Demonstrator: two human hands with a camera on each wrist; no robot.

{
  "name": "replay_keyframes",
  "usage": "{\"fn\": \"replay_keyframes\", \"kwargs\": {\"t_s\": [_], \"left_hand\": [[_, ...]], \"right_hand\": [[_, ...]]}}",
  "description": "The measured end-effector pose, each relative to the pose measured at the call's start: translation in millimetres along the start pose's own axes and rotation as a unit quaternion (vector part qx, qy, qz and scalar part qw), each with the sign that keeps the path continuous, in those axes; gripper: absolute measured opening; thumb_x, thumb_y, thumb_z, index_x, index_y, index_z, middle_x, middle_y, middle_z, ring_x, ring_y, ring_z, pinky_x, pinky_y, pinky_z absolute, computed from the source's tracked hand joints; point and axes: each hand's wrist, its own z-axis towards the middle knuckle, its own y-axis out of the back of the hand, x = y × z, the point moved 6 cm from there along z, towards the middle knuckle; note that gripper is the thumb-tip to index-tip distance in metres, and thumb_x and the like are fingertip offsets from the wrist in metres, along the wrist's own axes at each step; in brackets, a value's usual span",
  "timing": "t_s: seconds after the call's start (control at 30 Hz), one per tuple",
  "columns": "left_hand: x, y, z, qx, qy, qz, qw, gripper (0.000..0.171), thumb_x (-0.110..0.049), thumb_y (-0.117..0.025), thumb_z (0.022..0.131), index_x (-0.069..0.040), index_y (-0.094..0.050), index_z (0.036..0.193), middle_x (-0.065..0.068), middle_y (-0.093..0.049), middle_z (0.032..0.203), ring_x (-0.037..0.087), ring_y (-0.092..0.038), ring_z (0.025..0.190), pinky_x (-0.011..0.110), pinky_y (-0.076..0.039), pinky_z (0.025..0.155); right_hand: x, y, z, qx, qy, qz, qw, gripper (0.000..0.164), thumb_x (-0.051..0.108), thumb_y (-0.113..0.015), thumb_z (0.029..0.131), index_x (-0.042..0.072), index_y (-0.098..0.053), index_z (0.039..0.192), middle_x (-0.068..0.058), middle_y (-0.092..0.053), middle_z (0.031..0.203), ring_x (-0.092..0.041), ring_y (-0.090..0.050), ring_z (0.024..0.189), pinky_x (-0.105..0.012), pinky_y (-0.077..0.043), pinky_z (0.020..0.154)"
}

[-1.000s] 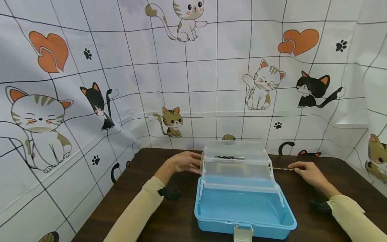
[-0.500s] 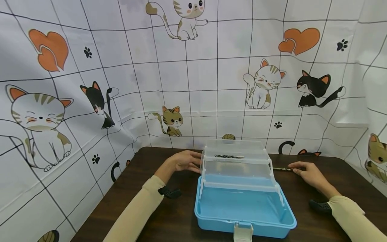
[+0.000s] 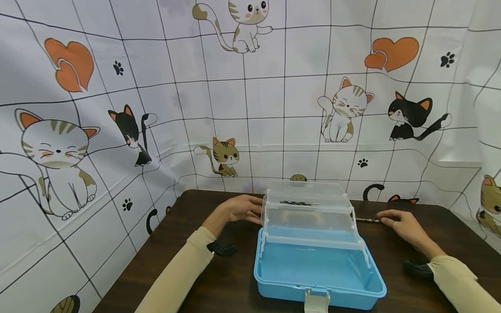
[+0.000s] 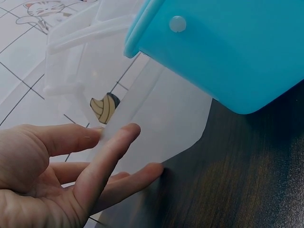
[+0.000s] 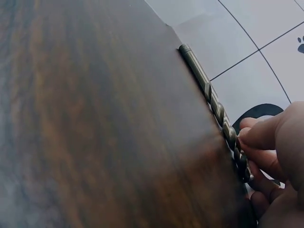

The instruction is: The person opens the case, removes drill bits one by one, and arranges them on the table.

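Note:
A light-blue toolbox (image 3: 301, 265) stands with its lid raised; its clear trays (image 3: 309, 221) are spread up and back. Several dark twist drill bits (image 3: 299, 203) lie together in the upper tray. At the trays' left side is my left hand (image 3: 240, 208), its loosely extended fingers touching the translucent lid (image 4: 166, 109) in the left wrist view. To the right of the box, my right hand (image 3: 401, 226) pinches another drill bit (image 5: 211, 102) by its fluted end between thumb and fingers. In the head view, the box hides part of that bit's far end.
Dark wood table (image 3: 219, 278) lies under everything. A white latch (image 3: 317, 301) hangs at the box front. White cat-print sheeting (image 3: 262, 100) encloses the back and sides of the table.
The head view has shifted slightly, so everything sits a little further right. Both hands, the toolbox and the drill bits otherwise keep their places.

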Motion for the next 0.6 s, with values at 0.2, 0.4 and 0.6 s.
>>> {"fn": "replay_keyframes", "kwargs": {"t_s": [0.2, 0.4, 0.6], "left_hand": [[-0.3, -1.2, 0.7, 0.003, 0.000, -0.001, 1.0000, 0.054, -0.001, -0.066, 0.098, 0.006, -0.046, 0.148, 0.023, -0.063, 0.125, 0.041, -0.069, 0.104, 0.046, -0.060, 0.088], [1.3, -0.8, -0.4, 0.001, 0.005, -0.008, 1.0000, 0.055, 0.000, -0.066, 0.098, 0.005, -0.045, 0.149, 0.023, -0.062, 0.127, 0.041, -0.068, 0.105, 0.046, -0.059, 0.089], [1.3, 0.5, -0.2, -0.001, 0.002, -0.008, 1.0000, 0.055, -0.001, -0.066, 0.098, 0.005, -0.045, 0.148, 0.023, -0.062, 0.126, 0.041, -0.068, 0.104, 0.046, -0.059, 0.089]], "right_hand": [[6.4, 10.9, -3.4, -0.037, -0.026, 0.011, 0.999, 0.045, 0.032, -0.049, 0.110, -0.006, -0.063, 0.130, -0.038, -0.052, 0.134, -0.058, -0.045, 0.121, -0.075, -0.040, 0.091], [33.0, 20.2, -1.5, -0.060, -0.001, 0.018, 0.998, 0.053, 0.040, -0.051, 0.108, -0.005, -0.062, 0.133, -0.036, -0.051, 0.137, -0.059, -0.044, 0.123, -0.079, -0.038, 0.091], [66.3, 24.4, 3.7, -0.061, 0.008, 0.032, 0.998, 0.058, 0.047, -0.055, 0.105, 0.000, -0.059, 0.138, -0.031, -0.056, 0.135, -0.053, -0.052, 0.119, -0.073, -0.045, 0.087]]}}
